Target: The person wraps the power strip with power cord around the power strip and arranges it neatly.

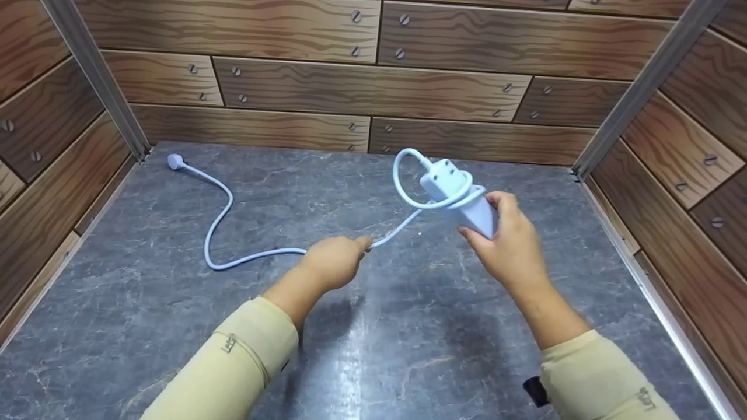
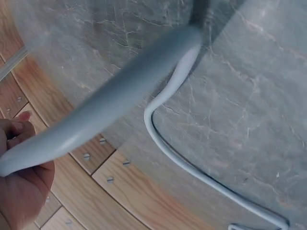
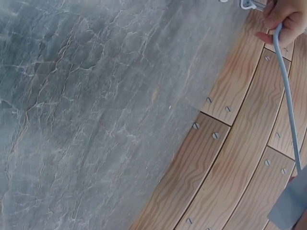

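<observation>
A white power strip (image 1: 480, 214) with round socket holes at its upper end is gripped by my right hand (image 1: 516, 248), thumb on one side and fingers on the other. Its cord loops round the socket end and stands out in a loose coil (image 1: 397, 178). My left hand (image 1: 332, 262) holds the cord (image 1: 402, 224) a short way off; the cord runs on leftward in a bend to a plug (image 1: 175, 161) on the surface. Up close in the left wrist view, the cord (image 2: 96, 115) crosses the hand. A corner of the strip (image 3: 290, 203) shows in the right wrist view.
The grey marble-patterned surface (image 1: 397, 344) is bounded by wood-print panels (image 1: 373, 90) at the back and both sides. Metal posts (image 1: 636, 87) stand at the back corners. A metal edge strip (image 1: 659, 309) lies along the right side.
</observation>
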The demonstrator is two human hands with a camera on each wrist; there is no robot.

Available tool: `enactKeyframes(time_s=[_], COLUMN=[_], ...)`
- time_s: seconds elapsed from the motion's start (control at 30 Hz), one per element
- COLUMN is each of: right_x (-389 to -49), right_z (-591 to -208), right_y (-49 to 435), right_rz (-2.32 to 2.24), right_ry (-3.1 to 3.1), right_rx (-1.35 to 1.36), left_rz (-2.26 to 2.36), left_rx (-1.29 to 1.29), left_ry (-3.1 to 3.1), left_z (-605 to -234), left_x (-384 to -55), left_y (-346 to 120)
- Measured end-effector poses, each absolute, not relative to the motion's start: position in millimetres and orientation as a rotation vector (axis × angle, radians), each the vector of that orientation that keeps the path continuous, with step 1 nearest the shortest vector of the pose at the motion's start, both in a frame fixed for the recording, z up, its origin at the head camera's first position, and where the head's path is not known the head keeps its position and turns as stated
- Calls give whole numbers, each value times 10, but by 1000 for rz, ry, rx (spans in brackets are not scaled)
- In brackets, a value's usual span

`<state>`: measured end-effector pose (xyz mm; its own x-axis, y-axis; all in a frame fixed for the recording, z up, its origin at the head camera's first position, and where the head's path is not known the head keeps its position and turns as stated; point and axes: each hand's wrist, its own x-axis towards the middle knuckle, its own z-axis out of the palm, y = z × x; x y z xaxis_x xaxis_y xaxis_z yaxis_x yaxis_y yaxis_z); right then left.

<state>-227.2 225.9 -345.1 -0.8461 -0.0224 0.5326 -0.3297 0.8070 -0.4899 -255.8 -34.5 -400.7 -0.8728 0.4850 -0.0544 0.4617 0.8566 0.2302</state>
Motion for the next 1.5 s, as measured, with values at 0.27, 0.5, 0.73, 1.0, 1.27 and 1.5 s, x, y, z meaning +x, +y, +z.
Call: enactKeyframes(time_s=[0.27,0.5,0.73,1.0,1.27,1.5], right_x=[-2368,-2427,-2456,-2446,-2428,-2397], right_z=[-3419,-3322,-3263,-3365,-3470,-3544], right_y=[2406,2619,2783,2818,2749,2668], right_rz=[618,672,593,393,235,85], right_ry=[-2412,-2422,-2574,-2706,-2796,-2957], right_rx=[282,58,-186,-208,-116,2], left_rz=[1210,1333,1127,545,178,266], left_rx=[342,292,481,805,1066,1250], left_ry=[2488,2466,2878,3490,3814,3820], left_z=[-3971,-3904,-3669,-3356,-3170,-3032], left_x=[-2426,-2332,-2200,-2066,-2162,-2244], left_y=[-393,-532,-623,-586,-535,-508])
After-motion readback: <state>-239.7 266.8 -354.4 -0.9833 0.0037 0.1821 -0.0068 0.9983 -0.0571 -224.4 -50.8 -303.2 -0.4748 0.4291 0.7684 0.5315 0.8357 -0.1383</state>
